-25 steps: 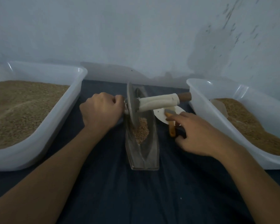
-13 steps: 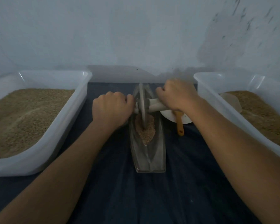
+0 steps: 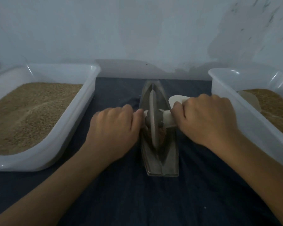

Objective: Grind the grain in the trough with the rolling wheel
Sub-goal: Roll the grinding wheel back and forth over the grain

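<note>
L hand (image 3: 113, 128) & R hand (image 3: 206, 119) gripping wheel (image 3: 153, 118) handles; keep pressure even, wheel upright in trough (image 3: 170, 160) over grain (image 3: 162, 133).

The trough (image 3: 160, 154) lies on the cloth (image 3: 137, 201) between my hands, the wheel (image 3: 153, 118) standing in it over the grain (image 3: 162, 133); one tub (image 3: 59, 137) sits left, another (image 3: 227, 95) right, wall (image 3: 137, 30) behind

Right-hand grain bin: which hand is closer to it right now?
Right. The right hand grips the wheel's cloth-wrapped handle just beside the right bin. The left hand grips the opposite handle end, across the trough from that bin.
</note>
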Demonstrator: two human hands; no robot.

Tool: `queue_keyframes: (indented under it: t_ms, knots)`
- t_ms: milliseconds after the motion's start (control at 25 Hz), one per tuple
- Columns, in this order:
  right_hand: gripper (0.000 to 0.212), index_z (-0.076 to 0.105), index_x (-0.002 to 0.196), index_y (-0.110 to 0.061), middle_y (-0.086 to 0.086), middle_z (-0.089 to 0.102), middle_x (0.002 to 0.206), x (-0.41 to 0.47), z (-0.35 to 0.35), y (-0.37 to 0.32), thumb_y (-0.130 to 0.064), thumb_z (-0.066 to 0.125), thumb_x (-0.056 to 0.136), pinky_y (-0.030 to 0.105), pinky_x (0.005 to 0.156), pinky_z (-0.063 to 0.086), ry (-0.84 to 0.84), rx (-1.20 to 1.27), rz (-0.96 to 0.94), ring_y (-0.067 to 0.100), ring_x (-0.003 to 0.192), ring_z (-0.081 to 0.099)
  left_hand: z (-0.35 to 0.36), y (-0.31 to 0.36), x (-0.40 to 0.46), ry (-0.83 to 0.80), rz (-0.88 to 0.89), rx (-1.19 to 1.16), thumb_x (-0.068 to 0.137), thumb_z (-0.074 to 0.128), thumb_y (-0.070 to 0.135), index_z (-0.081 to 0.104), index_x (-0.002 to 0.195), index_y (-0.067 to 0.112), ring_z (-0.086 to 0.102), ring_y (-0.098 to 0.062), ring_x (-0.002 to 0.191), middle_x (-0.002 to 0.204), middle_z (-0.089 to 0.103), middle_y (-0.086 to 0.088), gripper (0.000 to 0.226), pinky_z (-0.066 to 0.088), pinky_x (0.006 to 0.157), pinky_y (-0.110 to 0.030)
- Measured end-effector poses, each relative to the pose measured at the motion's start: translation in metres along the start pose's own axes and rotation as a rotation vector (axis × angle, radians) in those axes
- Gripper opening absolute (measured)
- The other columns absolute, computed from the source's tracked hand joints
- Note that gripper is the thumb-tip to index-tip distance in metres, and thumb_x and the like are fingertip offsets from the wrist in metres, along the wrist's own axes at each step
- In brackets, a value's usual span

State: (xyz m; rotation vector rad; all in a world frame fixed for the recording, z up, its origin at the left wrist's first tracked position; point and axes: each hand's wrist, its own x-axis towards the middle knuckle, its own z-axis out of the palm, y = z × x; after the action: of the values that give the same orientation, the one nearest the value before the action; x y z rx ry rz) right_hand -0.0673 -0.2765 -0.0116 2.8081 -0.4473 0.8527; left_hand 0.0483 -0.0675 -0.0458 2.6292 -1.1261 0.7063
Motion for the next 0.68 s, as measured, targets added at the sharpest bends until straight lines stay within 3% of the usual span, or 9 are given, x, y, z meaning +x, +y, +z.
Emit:
queue_keyframes:
  t_ms: [120, 240, 320, 400, 480, 600, 680]
  knots:
    - [0.058, 0.048, 0.056, -0.017, 0.005, 0.045, 0.055, 0.034, 0.026, 0.010, -0.052, 0.020, 0.093, 0.032, 0.050, 0.024, -0.171, -0.015, 0.065, 0.023, 0.049, 0.042, 0.017, 0.004, 0.039, 0.005, -0.169, 0.052, 0.103, 0.021, 0.058, 0.053, 0.065, 0.023, 0.049, -0.019, 0.052, 0.061, 0.052, 0.003, 0.061, 0.028, 0.053, -0.028]
    - [0.054, 0.058, 0.078, -0.014, 0.010, 0.059, 0.074, 0.095, 0.052, 0.025, -0.048, 0.021, 0.097, 0.035, 0.058, 0.032, -0.460, 0.025, 0.104, 0.027, 0.067, 0.055, 0.033, 0.002, 0.108, -0.118, -0.266, 0.040, 0.103, 0.024, 0.059, 0.057, 0.074, 0.019, 0.049, -0.025, 0.065, 0.076, 0.057, -0.006, 0.059, 0.032, 0.063, -0.036]
    - [0.049, 0.057, 0.085, -0.015, 0.010, 0.063, 0.080, 0.110, 0.056, 0.029, -0.045, 0.022, 0.099, 0.036, 0.061, 0.036, -0.569, 0.107, 0.125, 0.027, 0.073, 0.058, 0.034, 0.001, 0.129, -0.153, -0.272, 0.047, 0.102, 0.021, 0.059, 0.058, 0.078, 0.017, 0.046, -0.025, 0.064, 0.074, 0.053, -0.006, 0.062, 0.032, 0.064, -0.037]
    - [0.052, 0.055, 0.080, -0.016, 0.010, 0.060, 0.078, 0.094, 0.052, 0.026, -0.045, 0.016, 0.098, 0.036, 0.058, 0.032, -0.493, 0.062, 0.120, 0.026, 0.069, 0.054, 0.030, 0.003, 0.111, -0.109, -0.231, 0.120, 0.101, 0.013, 0.054, 0.057, 0.079, 0.016, 0.042, -0.023, 0.060, 0.070, 0.047, -0.003, 0.062, 0.027, 0.057, -0.033]
    - [0.056, 0.048, 0.067, -0.019, 0.004, 0.050, 0.065, 0.050, 0.039, 0.015, -0.046, 0.007, 0.094, 0.034, 0.053, 0.028, -0.217, -0.080, 0.043, 0.022, 0.057, 0.045, 0.024, 0.006, 0.064, 0.008, -0.093, 0.167, 0.106, 0.010, 0.044, 0.052, 0.083, 0.021, 0.045, -0.023, 0.061, 0.072, 0.046, 0.002, 0.054, 0.031, 0.055, -0.032]
    - [0.049, 0.038, 0.061, -0.022, -0.006, 0.037, 0.053, -0.013, 0.010, 0.000, -0.040, 0.020, 0.103, 0.028, 0.048, 0.026, 0.060, 0.036, -0.030, 0.014, 0.043, 0.033, 0.002, 0.003, 0.002, 0.042, -0.008, 0.007, 0.111, 0.008, 0.049, 0.042, 0.081, 0.031, 0.041, -0.011, 0.055, 0.069, 0.042, 0.011, 0.049, 0.027, 0.056, -0.033]
    - [0.046, 0.037, 0.063, -0.023, -0.007, 0.035, 0.053, -0.018, 0.004, -0.001, -0.039, 0.025, 0.104, 0.026, 0.046, 0.025, 0.126, 0.073, -0.065, 0.013, 0.043, 0.031, -0.002, -0.002, -0.008, 0.093, -0.022, -0.067, 0.111, 0.011, 0.049, 0.043, 0.079, 0.032, 0.041, -0.009, 0.052, 0.065, 0.043, 0.011, 0.048, 0.024, 0.055, -0.032]
